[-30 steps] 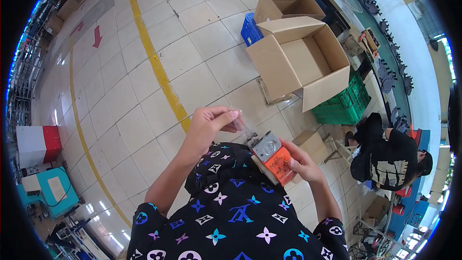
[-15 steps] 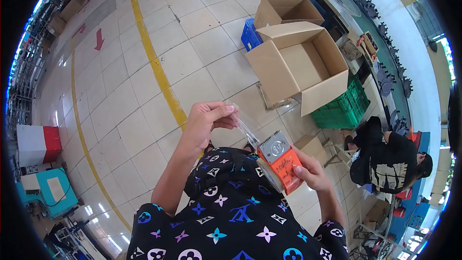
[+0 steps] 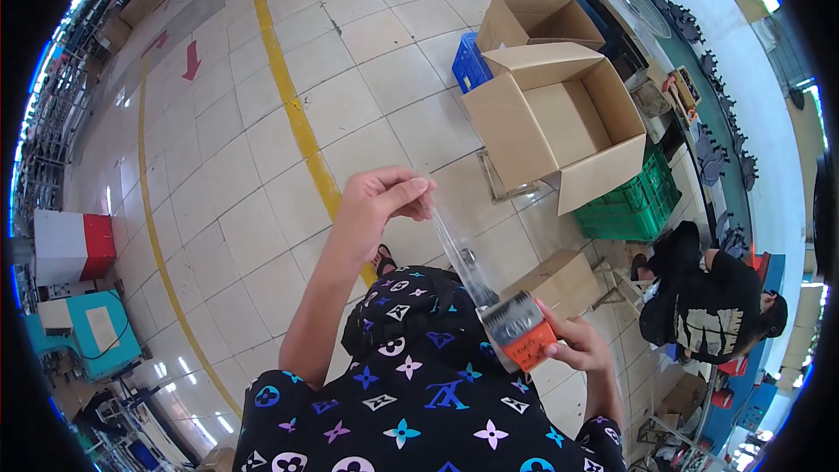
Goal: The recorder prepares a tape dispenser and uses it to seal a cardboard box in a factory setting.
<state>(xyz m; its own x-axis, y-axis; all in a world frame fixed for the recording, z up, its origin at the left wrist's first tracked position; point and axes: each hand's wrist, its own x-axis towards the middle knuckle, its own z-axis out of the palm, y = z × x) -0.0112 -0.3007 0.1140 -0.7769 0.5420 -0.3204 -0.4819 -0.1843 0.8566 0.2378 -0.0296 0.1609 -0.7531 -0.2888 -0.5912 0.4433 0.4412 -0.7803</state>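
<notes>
My left hand (image 3: 387,199) pinches the loose end of a strip of clear packing tape (image 3: 461,255) between thumb and fingers. The strip runs, narrow and bunched, down to an orange tape dispenser (image 3: 527,343) with a toothed metal front. My right hand (image 3: 572,341) is closed round the dispenser, thumb on its orange side. Both hands are in front of my body, above the floor. The tape roll is mostly hidden behind the dispenser.
An open cardboard box (image 3: 572,122) rests by a green crate (image 3: 638,201), with another open box (image 3: 542,22) and a blue crate (image 3: 472,63) behind. At right, a person in black (image 3: 712,301) sits by a workbench. A closed carton (image 3: 555,284) lies beyond my right hand.
My right hand has moved slightly down with the dispenser, which has tilted. The stretch of tape between my hands is longer. The whole view has shifted a little to the right.
</notes>
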